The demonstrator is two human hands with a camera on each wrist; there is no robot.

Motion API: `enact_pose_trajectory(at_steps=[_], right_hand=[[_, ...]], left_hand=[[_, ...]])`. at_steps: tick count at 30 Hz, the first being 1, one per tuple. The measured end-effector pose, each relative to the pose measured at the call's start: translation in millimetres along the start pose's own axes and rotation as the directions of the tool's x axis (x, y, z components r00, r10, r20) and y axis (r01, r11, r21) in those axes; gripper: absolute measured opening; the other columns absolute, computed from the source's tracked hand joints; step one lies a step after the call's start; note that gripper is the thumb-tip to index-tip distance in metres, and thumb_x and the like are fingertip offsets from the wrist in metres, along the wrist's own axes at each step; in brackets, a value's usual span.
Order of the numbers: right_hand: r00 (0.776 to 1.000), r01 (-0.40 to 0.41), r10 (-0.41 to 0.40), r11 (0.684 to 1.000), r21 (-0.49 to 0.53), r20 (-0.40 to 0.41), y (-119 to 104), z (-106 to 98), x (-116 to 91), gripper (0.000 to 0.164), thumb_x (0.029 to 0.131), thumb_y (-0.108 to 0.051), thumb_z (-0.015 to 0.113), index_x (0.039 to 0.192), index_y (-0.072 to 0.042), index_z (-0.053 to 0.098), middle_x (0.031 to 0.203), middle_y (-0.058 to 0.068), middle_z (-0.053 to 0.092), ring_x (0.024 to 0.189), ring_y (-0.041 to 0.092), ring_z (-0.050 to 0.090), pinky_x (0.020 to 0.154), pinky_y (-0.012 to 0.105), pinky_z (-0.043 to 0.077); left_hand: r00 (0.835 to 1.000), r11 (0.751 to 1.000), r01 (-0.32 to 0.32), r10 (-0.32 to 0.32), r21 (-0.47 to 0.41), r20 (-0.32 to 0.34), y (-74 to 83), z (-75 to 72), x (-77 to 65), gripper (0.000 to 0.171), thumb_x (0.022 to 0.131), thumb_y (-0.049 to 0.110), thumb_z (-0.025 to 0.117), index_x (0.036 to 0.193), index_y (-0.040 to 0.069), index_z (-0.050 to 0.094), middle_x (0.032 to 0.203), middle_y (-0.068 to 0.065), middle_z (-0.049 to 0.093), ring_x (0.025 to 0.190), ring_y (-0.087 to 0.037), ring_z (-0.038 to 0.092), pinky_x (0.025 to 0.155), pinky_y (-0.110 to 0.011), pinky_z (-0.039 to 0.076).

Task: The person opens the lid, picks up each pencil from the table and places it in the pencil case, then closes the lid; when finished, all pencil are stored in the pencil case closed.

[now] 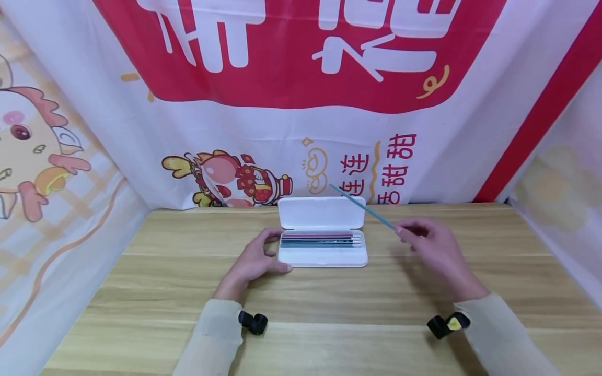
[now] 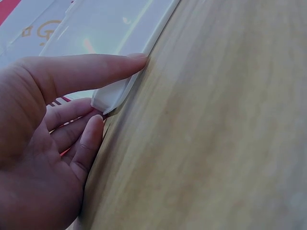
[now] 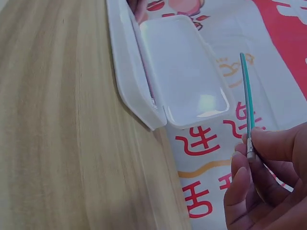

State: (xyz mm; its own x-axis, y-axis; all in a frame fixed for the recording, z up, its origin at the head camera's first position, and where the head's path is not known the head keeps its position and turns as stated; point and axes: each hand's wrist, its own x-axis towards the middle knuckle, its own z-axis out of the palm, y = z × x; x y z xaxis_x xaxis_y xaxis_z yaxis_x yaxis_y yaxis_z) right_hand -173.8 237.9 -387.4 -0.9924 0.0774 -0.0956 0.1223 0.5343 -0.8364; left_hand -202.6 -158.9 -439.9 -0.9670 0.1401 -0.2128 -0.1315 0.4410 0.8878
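A white pencil case (image 1: 324,257) lies with its lid raised at the back of the table. Several dark, reddish and green pencils (image 1: 315,241) lie side by side in it, their pale ends to the right. My left hand (image 1: 256,257) holds the case's left end, its thumb (image 2: 108,69) on the front rim and the other fingers round the end. Right of the case, my right hand (image 1: 430,243) pinches a green pencil (image 3: 248,91) near its metal-banded end between thumb and fingers. This pencil (image 1: 362,206) slants up and left, overlapping the lid (image 1: 305,213) in the head view.
The wooden table (image 1: 338,344) ends at a printed white and red cloth (image 1: 291,125) hanging behind the case. More patterned cloth (image 1: 84,250) hangs along the left side, with a pale cloth (image 1: 559,209) on the right. Each wrist wears a small black camera (image 1: 254,322).
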Motion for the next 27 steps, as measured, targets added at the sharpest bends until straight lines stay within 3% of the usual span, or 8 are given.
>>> enact_pose_trajectory(at_steps=[6,17,27], right_hand=[[0.995,0.094,-0.092,0.992,-0.08,0.026,-12,13,15,0.03,0.108,-0.033,0.067,0.127,-0.012,0.076,0.119,0.013,0.072,0.098,0.026,0.06,0.074,0.031,0.055],[0.978,0.198,-0.19,0.975,-0.101,0.083,-16,41,35,0.016,0.103,-0.02,0.073,0.114,-0.01,0.08,0.113,0.012,0.076,0.103,0.027,0.062,0.083,0.034,0.051],[0.977,0.209,-0.196,0.963,-0.168,0.089,-15,50,42,0.013,0.103,-0.016,0.072,0.111,-0.013,0.081,0.115,0.011,0.075,0.104,0.028,0.061,0.087,0.037,0.049]], left_hand=[[1.0,1.0,-0.007,0.007,-0.001,0.002,0.4,-2.0,0.5,0.087,0.078,0.016,0.098,0.152,0.025,0.055,0.162,-0.009,0.052,0.13,-0.034,0.063,0.115,-0.054,0.052],[1.0,1.0,-0.016,0.016,-0.004,0.004,-0.5,-0.5,1.7,0.086,0.077,0.015,0.098,0.151,0.025,0.056,0.16,-0.008,0.054,0.129,-0.033,0.064,0.113,-0.053,0.053],[1.0,1.0,-0.025,0.025,0.007,-0.007,-0.5,-1.2,-0.7,0.085,0.077,0.016,0.097,0.151,0.024,0.055,0.159,-0.009,0.055,0.126,-0.032,0.064,0.113,-0.053,0.053]])
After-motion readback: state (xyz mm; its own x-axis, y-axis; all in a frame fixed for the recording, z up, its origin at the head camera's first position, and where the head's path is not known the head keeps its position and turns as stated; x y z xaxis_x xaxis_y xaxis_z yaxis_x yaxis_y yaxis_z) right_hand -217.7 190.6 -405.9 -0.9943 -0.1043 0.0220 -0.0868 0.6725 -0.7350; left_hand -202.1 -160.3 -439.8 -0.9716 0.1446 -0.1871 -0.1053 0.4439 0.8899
